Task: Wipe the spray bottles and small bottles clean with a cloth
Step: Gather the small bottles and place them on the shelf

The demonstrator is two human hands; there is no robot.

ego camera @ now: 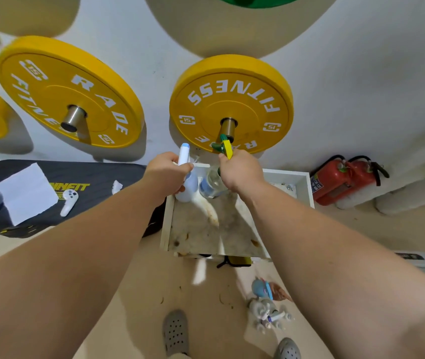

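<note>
A: Where are the bottles?

B: Both are held over the far left corner of a shallow white box [307, 186] on the floor. The left hand [166, 174] grips a white bottle [192, 185] round its neck, fingers and thumb curled about it. Its cap, white with a blue top, points away towards the wall.

A: And the other one?

B: The right hand [241, 174] is closed round the neck of a clear spray bottle [210, 186]. Its green and yellow trigger head sticks out above the knuckles. The two bottles sit just beside each other, and so do the hands. I cannot tell whether either base touches the box bottom.

A: What is the box like?

B: It has white walls and a pale, stained bottom with brown marks. Near its far right corner lie a few small bits, too small to name.

A: Is there a cloth?

B: A white sheet [26, 194] lies flat on a black mat [89, 174] left of the box; whether it is cloth or paper I cannot tell. A small crumpled white wad [117, 187] and a white handheld controller [69, 202] lie on the same mat.

A: What is further out?

B: Yellow weight plates [232, 102] hang on pegs on the wall beyond the box. Two red fire extinguishers [335, 182] lie on the floor to its right. Nearer the person, small toy figures [268, 305] lie on the beige floor beside grey clogs [175, 332].
</note>
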